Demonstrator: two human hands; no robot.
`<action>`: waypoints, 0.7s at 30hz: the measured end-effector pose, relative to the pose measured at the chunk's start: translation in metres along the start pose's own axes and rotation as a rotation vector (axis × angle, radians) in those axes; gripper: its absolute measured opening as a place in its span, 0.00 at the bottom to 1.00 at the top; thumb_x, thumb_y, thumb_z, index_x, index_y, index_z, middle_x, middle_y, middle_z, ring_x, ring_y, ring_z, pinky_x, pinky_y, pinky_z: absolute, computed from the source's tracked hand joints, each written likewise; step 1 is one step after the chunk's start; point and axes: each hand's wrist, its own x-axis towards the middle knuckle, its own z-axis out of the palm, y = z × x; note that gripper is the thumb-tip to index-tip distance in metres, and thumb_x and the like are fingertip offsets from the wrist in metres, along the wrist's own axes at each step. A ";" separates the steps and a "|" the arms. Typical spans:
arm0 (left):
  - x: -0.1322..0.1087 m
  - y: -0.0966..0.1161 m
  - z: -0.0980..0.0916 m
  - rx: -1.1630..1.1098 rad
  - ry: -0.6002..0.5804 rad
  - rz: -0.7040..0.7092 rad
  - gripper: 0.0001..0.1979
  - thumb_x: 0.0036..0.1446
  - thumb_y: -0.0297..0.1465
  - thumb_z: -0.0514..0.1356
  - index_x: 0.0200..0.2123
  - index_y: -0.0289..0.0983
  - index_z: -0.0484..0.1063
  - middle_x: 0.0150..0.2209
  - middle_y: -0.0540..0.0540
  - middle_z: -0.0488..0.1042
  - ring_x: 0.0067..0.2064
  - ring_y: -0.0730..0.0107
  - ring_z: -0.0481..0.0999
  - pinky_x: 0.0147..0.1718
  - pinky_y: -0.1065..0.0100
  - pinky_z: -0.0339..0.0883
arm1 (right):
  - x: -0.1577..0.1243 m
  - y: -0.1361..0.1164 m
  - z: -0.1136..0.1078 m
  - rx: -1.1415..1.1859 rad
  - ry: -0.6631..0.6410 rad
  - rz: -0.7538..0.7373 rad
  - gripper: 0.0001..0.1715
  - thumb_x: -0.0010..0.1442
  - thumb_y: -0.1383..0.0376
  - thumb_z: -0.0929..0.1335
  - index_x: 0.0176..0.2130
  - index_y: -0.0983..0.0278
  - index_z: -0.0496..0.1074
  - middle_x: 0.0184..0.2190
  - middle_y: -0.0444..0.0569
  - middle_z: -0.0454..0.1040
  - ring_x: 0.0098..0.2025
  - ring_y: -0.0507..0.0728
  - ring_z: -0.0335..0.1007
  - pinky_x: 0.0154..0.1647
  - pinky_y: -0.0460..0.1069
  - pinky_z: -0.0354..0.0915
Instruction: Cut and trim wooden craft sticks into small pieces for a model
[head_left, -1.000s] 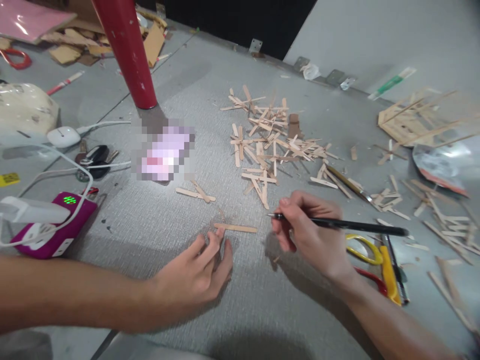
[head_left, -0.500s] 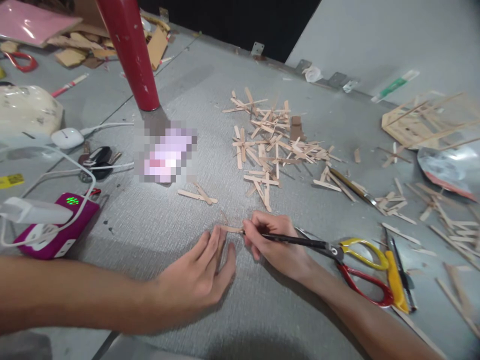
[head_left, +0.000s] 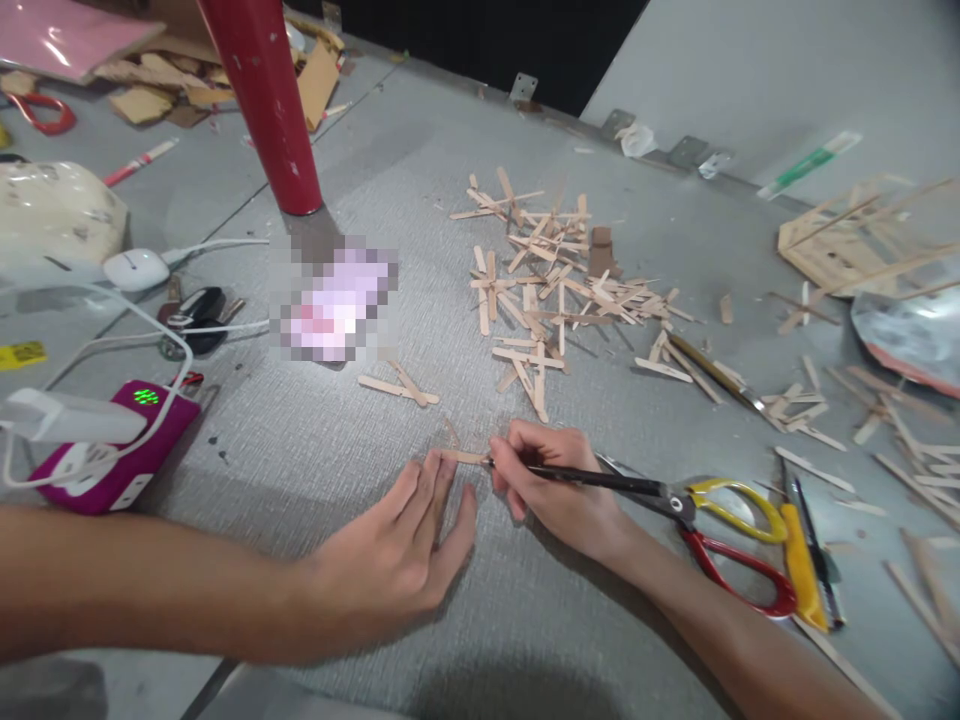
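My left hand (head_left: 401, 545) lies flat on the grey table, fingers stretched out, fingertips pressing the near end of a small wooden stick (head_left: 461, 457). My right hand (head_left: 551, 485) is closed round a thin black pen (head_left: 592, 477), whose tip touches the same stick from the right. A heap of short wooden sticks (head_left: 551, 285) lies just beyond both hands. Two crossed sticks (head_left: 397, 387) rest to the left of the heap.
Scissors with yellow and red handles (head_left: 720, 520) and a yellow cutter (head_left: 802, 565) lie right of my right hand. A magenta power bank (head_left: 120, 450) with cables, keys (head_left: 191, 310), a white mouse (head_left: 135, 268), and a red pole (head_left: 270, 110) stand at left. More sticks and a stick frame (head_left: 847, 245) are at right.
My right hand moved left with the pen, from hovering right of the stick to touching its tip on it. My left hand stayed on the stick's end.
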 end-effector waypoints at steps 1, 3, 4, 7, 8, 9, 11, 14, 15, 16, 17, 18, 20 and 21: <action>0.000 0.000 0.000 0.003 -0.001 0.002 0.27 0.67 0.36 0.58 0.59 0.19 0.67 0.54 0.21 0.77 0.58 0.39 0.78 0.59 0.48 0.63 | 0.000 0.001 0.000 -0.003 0.001 0.000 0.24 0.70 0.60 0.66 0.22 0.60 0.64 0.13 0.39 0.68 0.14 0.47 0.63 0.19 0.44 0.59; 0.000 0.000 0.000 0.002 0.004 -0.002 0.27 0.67 0.36 0.58 0.59 0.19 0.67 0.54 0.21 0.77 0.58 0.39 0.78 0.59 0.48 0.63 | -0.001 0.001 0.000 -0.014 0.004 -0.002 0.24 0.69 0.61 0.66 0.22 0.61 0.64 0.13 0.39 0.68 0.14 0.47 0.63 0.19 0.44 0.59; 0.001 0.000 0.000 -0.002 0.006 -0.005 0.26 0.66 0.36 0.59 0.59 0.19 0.67 0.53 0.21 0.77 0.57 0.39 0.78 0.59 0.48 0.63 | -0.001 0.001 0.000 -0.022 0.006 -0.004 0.24 0.69 0.61 0.66 0.22 0.61 0.65 0.13 0.38 0.67 0.14 0.47 0.63 0.19 0.44 0.60; 0.001 0.000 0.002 -0.017 0.010 -0.020 0.27 0.67 0.36 0.60 0.59 0.20 0.66 0.53 0.22 0.78 0.58 0.40 0.77 0.58 0.49 0.64 | -0.001 -0.001 0.000 -0.041 0.008 -0.016 0.25 0.70 0.61 0.66 0.21 0.61 0.65 0.12 0.39 0.66 0.14 0.47 0.63 0.19 0.44 0.59; 0.000 0.000 0.002 -0.021 0.007 -0.027 0.27 0.67 0.36 0.60 0.60 0.20 0.66 0.53 0.23 0.78 0.58 0.40 0.77 0.58 0.49 0.64 | -0.001 -0.001 -0.001 -0.042 0.007 -0.020 0.25 0.70 0.61 0.65 0.21 0.61 0.65 0.12 0.39 0.66 0.14 0.47 0.63 0.19 0.44 0.59; 0.000 0.001 0.002 -0.022 0.002 -0.032 0.27 0.67 0.36 0.60 0.60 0.20 0.66 0.53 0.23 0.78 0.58 0.41 0.77 0.58 0.49 0.65 | -0.001 -0.002 -0.001 -0.043 0.003 -0.023 0.25 0.70 0.61 0.65 0.21 0.61 0.65 0.12 0.39 0.66 0.14 0.47 0.63 0.19 0.44 0.59; 0.000 0.001 0.003 -0.025 -0.003 -0.031 0.27 0.67 0.35 0.60 0.60 0.19 0.66 0.52 0.24 0.79 0.58 0.42 0.77 0.58 0.49 0.66 | 0.000 -0.003 0.000 -0.051 -0.003 -0.030 0.25 0.70 0.61 0.65 0.21 0.61 0.65 0.12 0.39 0.66 0.14 0.47 0.62 0.18 0.44 0.58; 0.001 0.001 0.001 -0.020 0.005 -0.017 0.27 0.67 0.35 0.61 0.59 0.19 0.66 0.52 0.22 0.79 0.57 0.41 0.77 0.58 0.49 0.66 | 0.001 -0.004 0.000 -0.070 -0.007 -0.046 0.26 0.69 0.60 0.65 0.20 0.61 0.65 0.12 0.40 0.66 0.14 0.48 0.62 0.19 0.45 0.58; 0.001 0.000 0.001 -0.014 0.011 -0.014 0.27 0.67 0.36 0.61 0.59 0.18 0.66 0.52 0.22 0.78 0.57 0.41 0.78 0.58 0.49 0.66 | 0.001 -0.005 -0.001 -0.050 -0.007 -0.041 0.26 0.68 0.59 0.66 0.20 0.61 0.64 0.12 0.40 0.66 0.14 0.48 0.62 0.18 0.45 0.58; 0.002 0.000 0.000 -0.005 0.019 -0.010 0.27 0.67 0.36 0.61 0.59 0.19 0.67 0.52 0.22 0.78 0.57 0.41 0.78 0.58 0.50 0.66 | 0.001 -0.007 -0.002 -0.012 -0.002 -0.025 0.26 0.68 0.58 0.66 0.20 0.61 0.64 0.12 0.40 0.67 0.14 0.48 0.62 0.18 0.45 0.58; 0.002 0.000 0.000 0.003 0.025 -0.008 0.27 0.67 0.37 0.61 0.59 0.19 0.67 0.53 0.22 0.78 0.57 0.41 0.78 0.58 0.50 0.66 | 0.000 -0.009 -0.004 0.035 0.009 0.000 0.27 0.68 0.55 0.67 0.20 0.61 0.64 0.12 0.41 0.67 0.13 0.48 0.61 0.16 0.45 0.57; 0.003 0.000 -0.001 0.010 0.035 -0.008 0.27 0.66 0.37 0.61 0.59 0.19 0.67 0.53 0.23 0.78 0.56 0.42 0.79 0.58 0.50 0.66 | -0.001 -0.012 -0.006 0.084 0.034 0.025 0.27 0.68 0.53 0.67 0.20 0.60 0.64 0.12 0.41 0.68 0.12 0.48 0.60 0.14 0.45 0.56; 0.003 -0.001 -0.001 0.021 0.058 -0.016 0.27 0.66 0.38 0.61 0.59 0.20 0.68 0.54 0.24 0.78 0.56 0.43 0.79 0.57 0.51 0.67 | -0.002 -0.019 -0.012 0.141 0.110 0.049 0.29 0.67 0.49 0.68 0.21 0.60 0.64 0.13 0.42 0.70 0.11 0.48 0.59 0.12 0.45 0.55; 0.002 -0.001 -0.001 0.024 0.071 -0.021 0.27 0.66 0.38 0.61 0.58 0.21 0.69 0.53 0.25 0.78 0.55 0.44 0.80 0.57 0.52 0.67 | -0.003 -0.022 -0.014 0.141 0.149 0.044 0.29 0.66 0.48 0.69 0.21 0.60 0.64 0.13 0.43 0.70 0.11 0.47 0.59 0.12 0.45 0.55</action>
